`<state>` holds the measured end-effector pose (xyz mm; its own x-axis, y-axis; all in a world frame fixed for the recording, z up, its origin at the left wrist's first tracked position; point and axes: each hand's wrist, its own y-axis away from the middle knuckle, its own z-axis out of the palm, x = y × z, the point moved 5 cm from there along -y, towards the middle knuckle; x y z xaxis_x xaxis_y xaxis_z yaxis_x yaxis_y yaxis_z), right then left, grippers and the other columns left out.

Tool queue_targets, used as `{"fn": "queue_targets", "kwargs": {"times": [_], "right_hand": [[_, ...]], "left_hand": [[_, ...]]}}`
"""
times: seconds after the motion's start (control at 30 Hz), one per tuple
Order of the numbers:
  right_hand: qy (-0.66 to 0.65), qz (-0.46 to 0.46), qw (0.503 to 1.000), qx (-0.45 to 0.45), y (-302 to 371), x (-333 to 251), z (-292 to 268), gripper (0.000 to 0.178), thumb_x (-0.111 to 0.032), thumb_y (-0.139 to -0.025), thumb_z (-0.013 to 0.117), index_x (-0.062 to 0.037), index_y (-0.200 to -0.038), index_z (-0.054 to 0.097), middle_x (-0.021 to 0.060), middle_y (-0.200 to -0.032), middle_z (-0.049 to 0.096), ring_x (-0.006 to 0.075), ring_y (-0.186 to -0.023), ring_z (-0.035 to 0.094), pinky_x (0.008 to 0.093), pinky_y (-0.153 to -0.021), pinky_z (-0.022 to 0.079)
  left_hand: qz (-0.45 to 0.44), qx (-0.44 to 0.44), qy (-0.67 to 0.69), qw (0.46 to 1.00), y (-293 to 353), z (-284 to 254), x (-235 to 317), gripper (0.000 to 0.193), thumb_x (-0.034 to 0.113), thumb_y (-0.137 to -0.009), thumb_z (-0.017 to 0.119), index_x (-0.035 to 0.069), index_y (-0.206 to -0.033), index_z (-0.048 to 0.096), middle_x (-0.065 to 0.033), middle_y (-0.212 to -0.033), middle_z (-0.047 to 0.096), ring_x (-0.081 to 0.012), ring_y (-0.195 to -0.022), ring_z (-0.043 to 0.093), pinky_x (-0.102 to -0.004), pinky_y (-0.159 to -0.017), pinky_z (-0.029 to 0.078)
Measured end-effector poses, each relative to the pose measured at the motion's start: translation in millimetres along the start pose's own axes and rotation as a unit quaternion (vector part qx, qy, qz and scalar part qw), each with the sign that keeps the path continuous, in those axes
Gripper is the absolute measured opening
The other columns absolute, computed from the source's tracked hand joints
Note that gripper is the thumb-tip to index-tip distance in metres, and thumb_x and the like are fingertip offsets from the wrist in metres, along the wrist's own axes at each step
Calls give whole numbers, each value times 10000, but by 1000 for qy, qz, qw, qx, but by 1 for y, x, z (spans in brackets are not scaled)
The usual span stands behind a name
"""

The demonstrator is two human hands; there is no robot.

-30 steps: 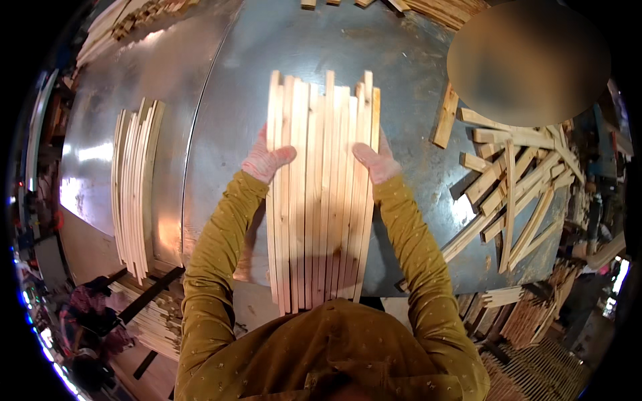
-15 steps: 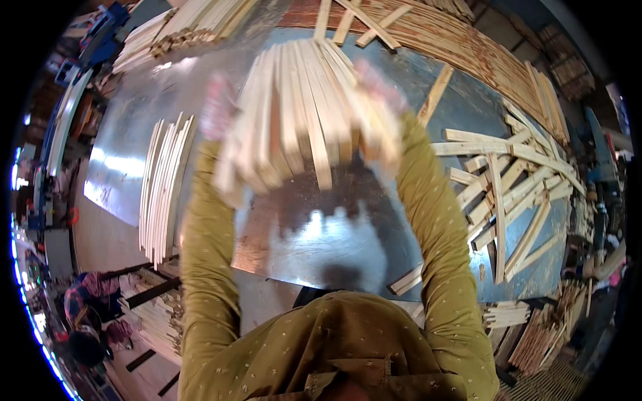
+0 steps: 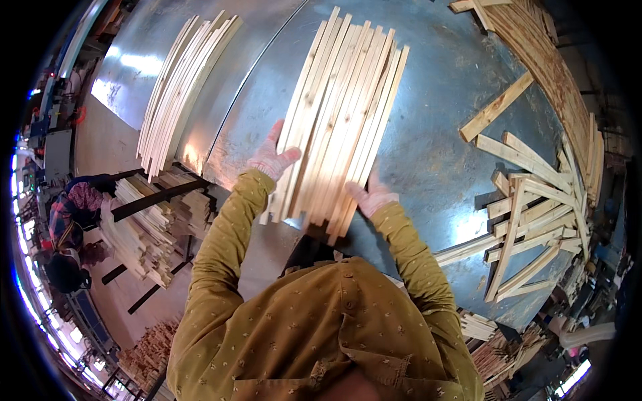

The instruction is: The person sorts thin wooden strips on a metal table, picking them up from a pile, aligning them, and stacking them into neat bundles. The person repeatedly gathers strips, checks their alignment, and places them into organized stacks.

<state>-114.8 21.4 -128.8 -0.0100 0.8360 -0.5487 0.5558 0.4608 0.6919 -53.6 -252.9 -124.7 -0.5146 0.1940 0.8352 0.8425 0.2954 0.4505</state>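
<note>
A bundle of pale wooden strips [image 3: 341, 113] lies lengthwise on the metal tabletop in front of me, its near ends uneven and sticking out at the table's front edge. My left hand [image 3: 273, 157], in a light knitted glove, grips the bundle's left side, thumb over the top. On the right side, near the close end, my right hand [image 3: 373, 196] clasps it in a similar glove, thumb on the upper face. The fingers beneath or behind the wood are partly hidden. Between them the hands hold the strips side by side.
To the left lies another row of strips [image 3: 187, 90] on the metal table [image 3: 247, 134], past a seam. A jumbled heap of wood pieces [image 3: 535, 207] covers the right side. A rack of stacked wood [image 3: 144, 224] stands at lower left, beside another person [image 3: 77, 220].
The bundle was raised and blurred between both hands; now it rests on the tabletop, its strips lined up more closely. Both hands have come nearer my body. The view has shifted.
</note>
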Motion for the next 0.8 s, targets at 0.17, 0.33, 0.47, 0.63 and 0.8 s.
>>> {"fn": "queue_targets", "kwargs": {"times": [0.17, 0.33, 0.47, 0.63, 0.8], "right_hand": [[158, 24, 984, -77, 0, -36, -57, 872, -722, -934, 288, -85, -1529, 288, 184, -1356, 577, 400, -1217, 566, 403, -1050, 430], [87, -226, 880, 409, -98, -64, -211, 489, -415, -993, 437, -123, -1376, 524, 187, -1298, 601, 341, -1202, 574, 422, -1037, 429], [228, -96, 907, 341, -188, -90, -247, 570, -502, -974, 402, -171, -1436, 454, 172, -1328, 588, 361, -1221, 557, 455, -1051, 412], [103, -157, 847, 498, -208, -70, -255, 560, -490, -972, 461, -146, -1412, 444, 201, -1278, 613, 388, -1203, 565, 507, -1024, 440], [-388, -266, 836, 281, -122, -122, -215, 688, -90, -892, 685, -106, -1482, 332, 228, -1224, 544, 265, -1008, 606, 343, -758, 541]], "left_hand": [[14, 105, -401, 910, 27, -26, 30, 1082, 796, -783, 528, 49, -1521, 270, -257, -1471, 394, -409, -1399, 342, -488, -1153, 289], [209, 145, -431, 866, 66, 73, 44, 1131, 760, -745, 596, 8, -1514, 249, -271, -1525, 302, -486, -1404, 284, -612, -1160, 151], [33, -81, -480, 873, 56, 113, 73, 1093, 712, -735, 614, 11, -1504, 277, -244, -1532, 312, -446, -1422, 255, -610, -1168, 101], [197, 122, -389, 892, 67, 112, 65, 823, 556, -765, 686, 30, -1360, 472, -207, -1382, 433, -396, -1333, 355, -599, -1158, 155], [154, 180, -366, 900, 75, 129, 57, 784, 369, -695, 776, 36, -1347, 496, -195, -1445, 404, -395, -1394, 307, -597, -1168, 144]]}}
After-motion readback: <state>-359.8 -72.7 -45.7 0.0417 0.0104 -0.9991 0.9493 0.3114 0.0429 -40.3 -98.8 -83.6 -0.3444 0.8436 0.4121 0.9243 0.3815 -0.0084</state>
